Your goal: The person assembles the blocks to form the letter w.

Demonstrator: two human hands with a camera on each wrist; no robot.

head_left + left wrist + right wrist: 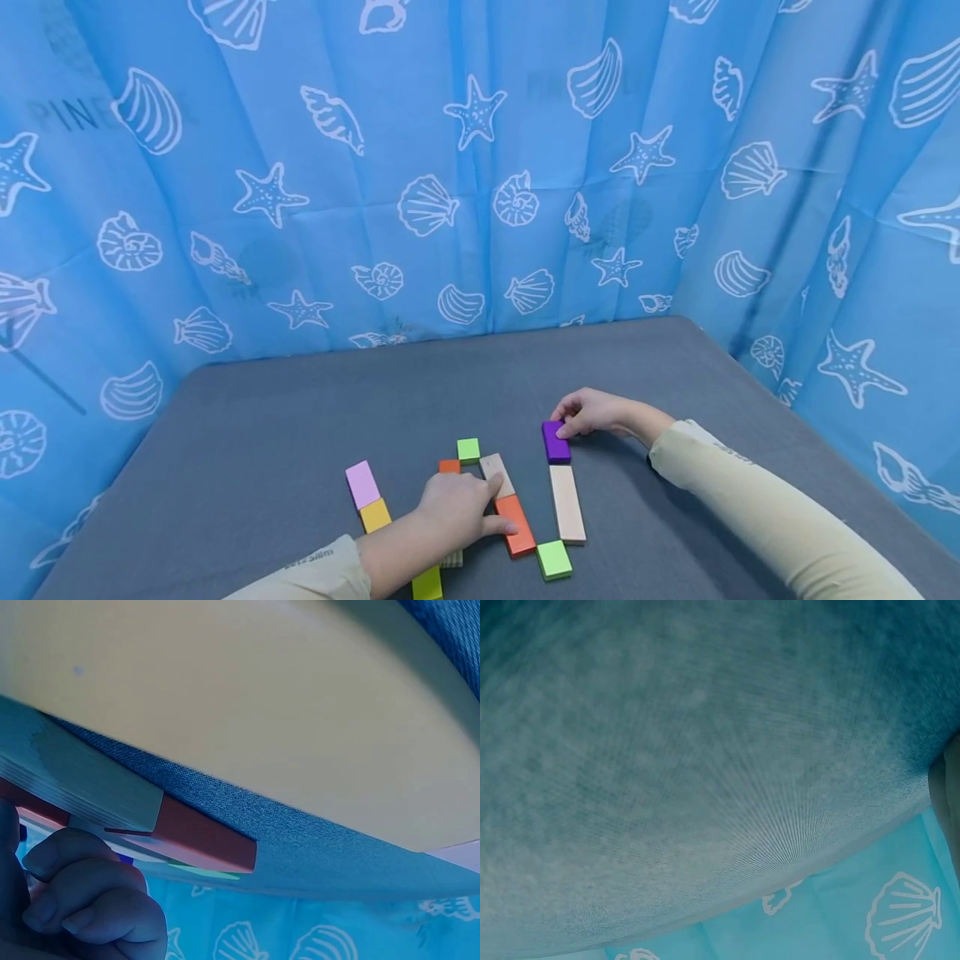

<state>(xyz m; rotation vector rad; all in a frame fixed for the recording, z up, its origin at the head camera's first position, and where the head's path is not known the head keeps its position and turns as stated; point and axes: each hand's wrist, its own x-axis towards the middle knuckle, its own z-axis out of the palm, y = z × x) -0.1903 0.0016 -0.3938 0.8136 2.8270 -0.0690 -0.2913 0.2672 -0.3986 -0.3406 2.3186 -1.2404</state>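
From the head view, the left hand (457,510) lies on the grey cloth table (262,433), fingers curled, thumb touching the flat orange wooden block (516,527). The right hand (592,413) pinches the purple rectangular block (556,442) at mid-table. The left wrist view shows curled fingers (82,900) beside the orange block (202,840). The right wrist view shows only table (705,765).

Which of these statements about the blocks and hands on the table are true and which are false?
1. The right hand touches the purple block. True.
2. The purple block lies at the far end of a long pale wooden block. True.
3. The left hand is lifted high above the table. False: it rests down among the blocks, its thumb on the orange block.
4. The pink block sits to the right of the purple one. False: it lies far to the left, by a yellow block.
5. Two green blocks are in view. True.
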